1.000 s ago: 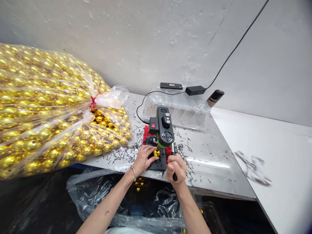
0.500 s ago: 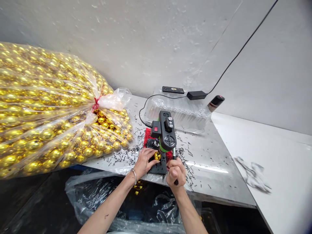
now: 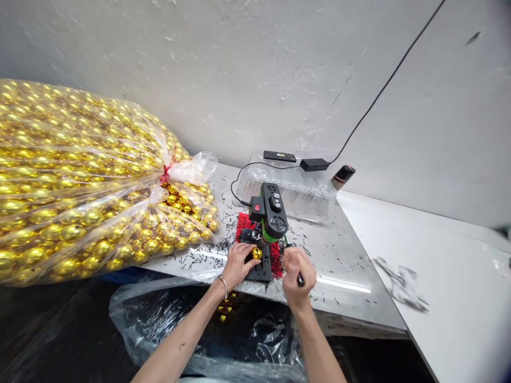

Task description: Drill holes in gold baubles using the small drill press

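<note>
A small shiny gold ball (image 3: 256,253) sits between the thumb and fingers of my left hand (image 3: 238,261), on the black base plate (image 3: 261,272) of a small bench press (image 3: 273,213). Dark marks show on the ball's upper side. The press has a black head with a green band, buttons and a red switch; its head stands above and just behind the ball. My right hand (image 3: 298,274) is wrapped round the press's black lever handle (image 3: 301,280), to the right of the base. Red textured material (image 3: 275,260) lies under the press.
A large clear bag of gold balls (image 3: 80,186) fills the left. Black scraps litter the metal table (image 3: 343,287). Behind the press are a clear plastic tray (image 3: 295,194), a power adapter (image 3: 314,164) and a spray can (image 3: 343,175). An open plastic bag (image 3: 159,314) hangs below the front edge.
My right hand has swung the lever handle to the right, away from the base. The press head sits higher off the ball, and dark marks now show on it. My view has shifted slightly.
</note>
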`<action>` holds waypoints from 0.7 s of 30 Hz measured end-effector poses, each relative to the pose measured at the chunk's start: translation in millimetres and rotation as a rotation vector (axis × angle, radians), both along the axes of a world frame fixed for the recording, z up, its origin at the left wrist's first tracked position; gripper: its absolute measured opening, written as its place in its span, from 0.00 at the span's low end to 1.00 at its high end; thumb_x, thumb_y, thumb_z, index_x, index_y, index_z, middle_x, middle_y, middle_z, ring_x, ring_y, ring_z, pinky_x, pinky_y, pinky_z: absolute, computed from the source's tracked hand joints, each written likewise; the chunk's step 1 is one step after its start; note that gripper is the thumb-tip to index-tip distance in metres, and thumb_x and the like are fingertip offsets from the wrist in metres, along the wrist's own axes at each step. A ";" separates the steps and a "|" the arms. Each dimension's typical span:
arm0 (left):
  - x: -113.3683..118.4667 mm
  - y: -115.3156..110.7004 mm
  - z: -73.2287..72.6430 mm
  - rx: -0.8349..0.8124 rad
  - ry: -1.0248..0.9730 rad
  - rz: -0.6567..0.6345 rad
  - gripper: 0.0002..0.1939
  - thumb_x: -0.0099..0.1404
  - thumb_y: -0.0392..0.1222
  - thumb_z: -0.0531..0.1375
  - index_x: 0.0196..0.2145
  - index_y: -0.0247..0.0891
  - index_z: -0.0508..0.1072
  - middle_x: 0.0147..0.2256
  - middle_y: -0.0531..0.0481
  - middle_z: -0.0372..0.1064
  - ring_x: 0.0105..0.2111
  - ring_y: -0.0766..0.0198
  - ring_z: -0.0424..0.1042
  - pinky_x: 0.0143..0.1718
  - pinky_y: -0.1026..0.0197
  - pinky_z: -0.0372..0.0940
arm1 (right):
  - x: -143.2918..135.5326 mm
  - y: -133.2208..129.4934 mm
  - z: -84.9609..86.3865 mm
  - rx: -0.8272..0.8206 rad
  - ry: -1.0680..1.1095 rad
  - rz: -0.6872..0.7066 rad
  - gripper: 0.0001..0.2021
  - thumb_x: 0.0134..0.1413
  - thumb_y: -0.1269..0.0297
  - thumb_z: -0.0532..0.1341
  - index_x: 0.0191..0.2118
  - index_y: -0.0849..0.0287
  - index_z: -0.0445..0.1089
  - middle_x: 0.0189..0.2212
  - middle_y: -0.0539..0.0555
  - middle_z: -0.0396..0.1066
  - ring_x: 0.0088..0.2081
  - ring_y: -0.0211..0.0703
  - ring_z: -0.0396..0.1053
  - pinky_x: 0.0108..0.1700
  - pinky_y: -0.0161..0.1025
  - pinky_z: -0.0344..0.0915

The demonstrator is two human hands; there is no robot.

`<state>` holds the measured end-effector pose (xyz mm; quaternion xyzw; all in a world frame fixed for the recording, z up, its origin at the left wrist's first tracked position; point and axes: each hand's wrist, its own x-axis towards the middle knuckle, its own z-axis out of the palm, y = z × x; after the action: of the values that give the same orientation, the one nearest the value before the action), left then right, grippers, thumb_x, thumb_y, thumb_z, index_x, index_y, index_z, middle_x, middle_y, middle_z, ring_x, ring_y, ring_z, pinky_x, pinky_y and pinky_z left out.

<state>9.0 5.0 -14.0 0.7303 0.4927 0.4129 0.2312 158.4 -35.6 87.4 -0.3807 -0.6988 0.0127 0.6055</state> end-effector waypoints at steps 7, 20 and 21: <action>-18.4 -93.0 -4.0 0.063 0.104 -0.049 0.21 0.66 0.41 0.60 0.56 0.43 0.69 0.50 0.41 0.72 0.51 0.49 0.69 0.53 0.43 0.65 | -0.3 -4.0 23.4 -0.106 0.011 0.046 0.16 0.63 0.73 0.52 0.23 0.57 0.58 0.22 0.49 0.59 0.27 0.36 0.61 0.29 0.37 0.56; -106.8 18.7 70.6 -0.042 0.573 0.375 0.16 0.70 0.34 0.50 0.48 0.35 0.75 0.50 0.35 0.72 0.51 0.48 0.70 0.54 0.45 0.64 | -1.7 -2.6 2.3 -0.024 0.002 0.039 0.13 0.59 0.79 0.52 0.26 0.57 0.58 0.24 0.49 0.61 0.27 0.36 0.60 0.28 0.36 0.56; -112.8 37.3 80.6 -0.182 0.694 0.350 0.16 0.70 0.35 0.51 0.46 0.35 0.76 0.49 0.34 0.73 0.51 0.48 0.71 0.53 0.45 0.64 | -1.8 -2.7 2.3 -0.019 -0.002 0.037 0.13 0.59 0.79 0.52 0.26 0.57 0.59 0.25 0.49 0.61 0.27 0.35 0.60 0.28 0.36 0.56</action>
<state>-103.9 42.3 66.6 0.7080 0.6931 0.1293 0.0411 156.6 -38.2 89.7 -0.3733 -0.7061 0.0305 0.6009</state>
